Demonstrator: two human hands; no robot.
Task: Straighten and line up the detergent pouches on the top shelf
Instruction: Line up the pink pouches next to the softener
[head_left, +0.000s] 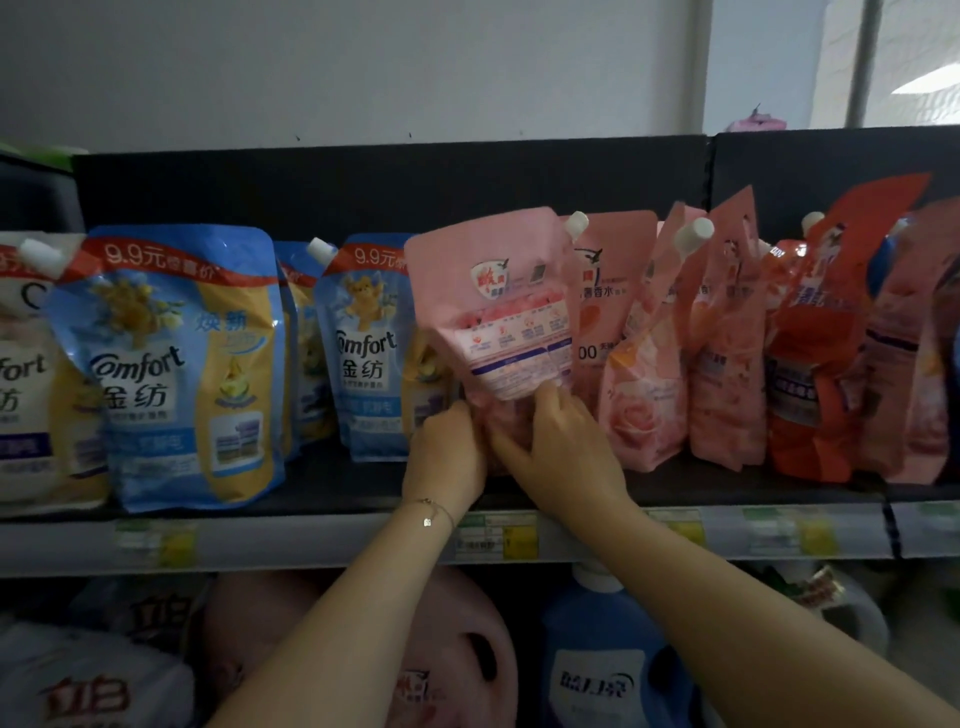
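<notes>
While the left hand (448, 447) and the right hand (563, 452) both grasp the lower part of one pink pouch (493, 296), fingers curled into its crumpled bottom, that pouch stands tilted near the middle of the top shelf (337, 486), its printed back facing the camera and its white cap at the upper right. A thin bracelet (429, 513) circles the left wrist. Left of the held pouch stand four Comfort pouches (176, 364): three blue and yellow, one mostly white at the frame edge. To its right, three more pink pouches (649, 374) lean against one another, followed by one red pouch (810, 374) and further packs cut off by the edge. The shelf is black with a black back panel, and a pale price strip (571, 540) runs along its front. Below sit a blue bottle (602, 670) and a pink jug (457, 644). Behind rises a white wall (363, 67), with a window (831, 57) at the upper right.
</notes>
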